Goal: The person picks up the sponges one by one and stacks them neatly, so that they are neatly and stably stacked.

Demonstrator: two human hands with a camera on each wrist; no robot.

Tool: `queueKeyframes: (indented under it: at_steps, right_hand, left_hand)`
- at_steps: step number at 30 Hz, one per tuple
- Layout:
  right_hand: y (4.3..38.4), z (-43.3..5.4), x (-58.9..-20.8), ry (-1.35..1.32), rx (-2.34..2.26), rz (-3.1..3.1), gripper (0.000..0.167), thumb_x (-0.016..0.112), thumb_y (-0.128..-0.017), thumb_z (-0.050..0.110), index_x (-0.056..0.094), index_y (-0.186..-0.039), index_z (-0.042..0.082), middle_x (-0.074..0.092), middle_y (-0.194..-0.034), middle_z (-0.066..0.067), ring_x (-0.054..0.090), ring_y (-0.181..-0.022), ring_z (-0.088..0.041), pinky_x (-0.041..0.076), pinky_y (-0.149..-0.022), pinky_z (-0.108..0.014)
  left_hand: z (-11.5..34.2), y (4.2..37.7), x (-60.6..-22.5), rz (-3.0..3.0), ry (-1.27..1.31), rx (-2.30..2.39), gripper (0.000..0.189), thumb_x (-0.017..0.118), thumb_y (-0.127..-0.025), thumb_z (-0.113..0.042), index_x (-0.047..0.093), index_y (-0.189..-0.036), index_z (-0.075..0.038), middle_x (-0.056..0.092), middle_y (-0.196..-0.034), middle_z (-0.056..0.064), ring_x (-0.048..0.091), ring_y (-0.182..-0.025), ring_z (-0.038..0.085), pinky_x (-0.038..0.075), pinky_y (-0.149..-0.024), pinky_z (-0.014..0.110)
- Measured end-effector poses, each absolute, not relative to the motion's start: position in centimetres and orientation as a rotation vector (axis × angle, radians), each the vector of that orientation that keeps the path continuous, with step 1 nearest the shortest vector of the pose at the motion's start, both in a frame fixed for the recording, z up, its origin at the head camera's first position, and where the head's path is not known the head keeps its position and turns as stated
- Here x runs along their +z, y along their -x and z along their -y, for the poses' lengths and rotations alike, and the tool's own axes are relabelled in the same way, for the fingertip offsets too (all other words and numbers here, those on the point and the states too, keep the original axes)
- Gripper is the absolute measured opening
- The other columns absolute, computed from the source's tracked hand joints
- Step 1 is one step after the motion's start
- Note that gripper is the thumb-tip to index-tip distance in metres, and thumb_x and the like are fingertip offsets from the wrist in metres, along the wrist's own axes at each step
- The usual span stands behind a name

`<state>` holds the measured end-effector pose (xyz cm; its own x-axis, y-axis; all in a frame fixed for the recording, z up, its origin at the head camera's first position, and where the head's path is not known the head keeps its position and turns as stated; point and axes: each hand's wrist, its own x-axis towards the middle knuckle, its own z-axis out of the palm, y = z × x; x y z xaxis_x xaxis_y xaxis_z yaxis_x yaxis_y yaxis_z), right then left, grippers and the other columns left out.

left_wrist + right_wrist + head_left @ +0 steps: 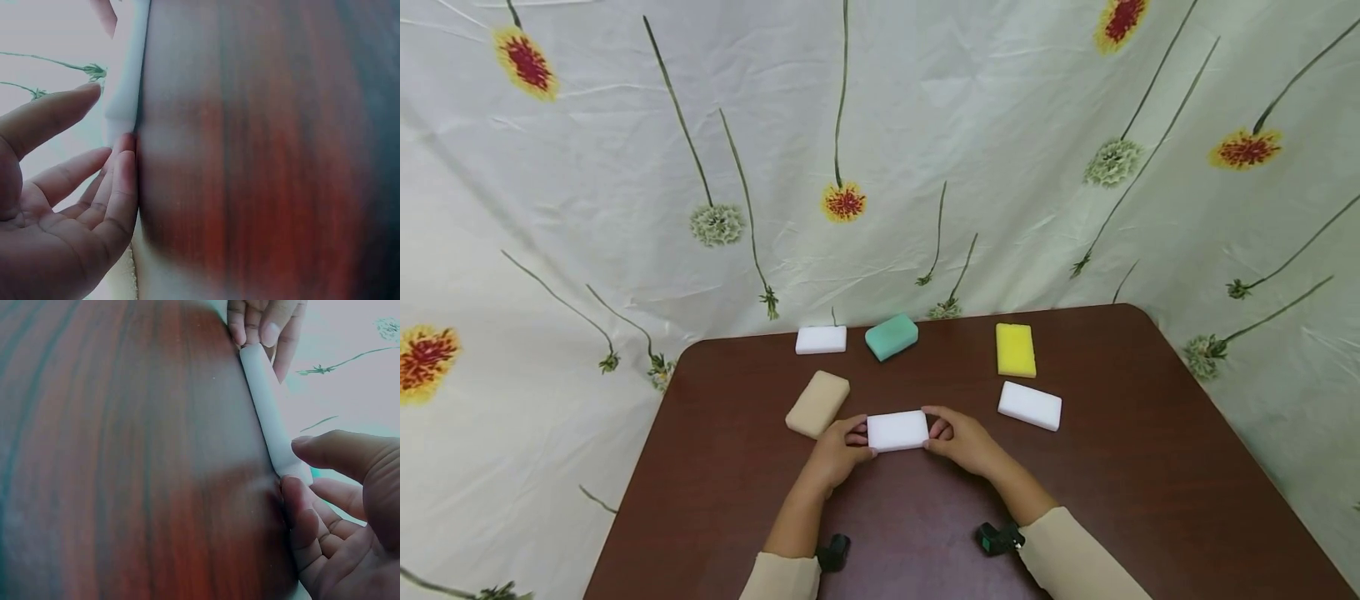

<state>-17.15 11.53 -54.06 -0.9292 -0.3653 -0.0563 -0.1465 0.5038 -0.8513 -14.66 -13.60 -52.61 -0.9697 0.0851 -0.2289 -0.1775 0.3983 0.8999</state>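
A white block-shaped sponge [898,431] lies flat on the brown table between my two hands. My left hand [838,452] holds its left end, index finger at the far corner and thumb at the near one. At the right end, my right hand [964,442] grips it the same way. Both wrist views show the sponge's edge, in the left one as a white strip [127,69] and in the right one as a pale bar [265,406], low against the tabletop. A beige sponge [818,404] lies just beyond my left hand.
Along the back of the table [722,467] lie another white sponge [821,340], a green sponge [892,337] and a yellow sponge [1016,350]. One more white sponge [1030,406] sits right of my right hand. A flowered cloth [880,150] hangs behind the table.
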Motion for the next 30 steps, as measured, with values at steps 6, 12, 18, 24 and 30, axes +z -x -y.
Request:
queueKeyframes:
  at_steps: [6, 12, 18, 24, 30]
  right_hand:
    - [17.12, -11.84, -54.32, 0.44, -1.424, -2.483, 0.054, 0.078, -0.088, 0.017, 0.059, -0.138, 0.009, 0.067, -0.096, -0.004, 0.058, -0.079, -0.011, 0.046, -0.068, -0.021]
    - [17.16, -11.83, -54.45, 0.424, -1.46, -2.453, 0.054, 0.078, -0.088, 0.017, 0.059, -0.138, 0.01, 0.067, -0.098, -0.006, 0.057, -0.08, -0.012, 0.046, -0.068, -0.021]
    - [17.27, -11.85, -54.54, 0.406, -1.469, -2.443, 0.054, 0.078, -0.088, 0.017, 0.059, -0.138, 0.01, 0.067, -0.099, -0.008, 0.057, -0.079, -0.009, 0.045, -0.068, -0.021]
    - [17.07, -11.86, -54.39, 0.366, -1.503, -2.424, 0.055, 0.078, -0.088, 0.018, 0.059, -0.139, 0.009, 0.068, -0.102, -0.009, 0.059, -0.082, -0.011, 0.047, -0.07, -0.022]
    - [16.46, -12.2, -54.31, 0.251, -1.644, -2.34, 0.052, 0.076, -0.089, 0.016, 0.06, -0.138, 0.008, 0.067, -0.111, -0.013, 0.065, -0.093, -0.014, 0.051, -0.077, -0.024]
  left_hand:
    - [13.9, 14.79, -52.99, -2.369, 0.095, 1.658, 0.062, 0.076, -0.084, 0.003, 0.055, -0.142, 0.002, 0.06, -0.124, 0.018, 0.065, -0.111, 0.027, 0.053, -0.083, 0.026]
    - [14.02, 14.93, -53.22, -2.359, 0.1, 1.676, 0.061, 0.076, -0.084, 0.003, 0.057, -0.141, -0.003, 0.059, -0.124, 0.017, 0.065, -0.109, 0.024, 0.052, -0.082, 0.027]
    - [14.1, 14.97, -53.29, -2.351, 0.093, 1.711, 0.06, 0.076, -0.082, 0.007, 0.06, -0.139, -0.002, 0.058, -0.122, 0.018, 0.066, -0.106, 0.026, 0.052, -0.077, 0.022]
    - [14.11, 15.04, -53.35, -2.373, 0.097, 1.678, 0.059, 0.076, -0.082, 0.006, 0.06, -0.139, -0.002, 0.058, -0.122, 0.017, 0.066, -0.107, 0.024, 0.053, -0.079, 0.024]
    - [14.01, 14.97, -53.21, -2.37, 0.094, 1.666, 0.061, 0.076, -0.082, 0.004, 0.059, -0.14, -0.004, 0.057, -0.123, 0.017, 0.065, -0.108, 0.024, 0.053, -0.082, 0.029]
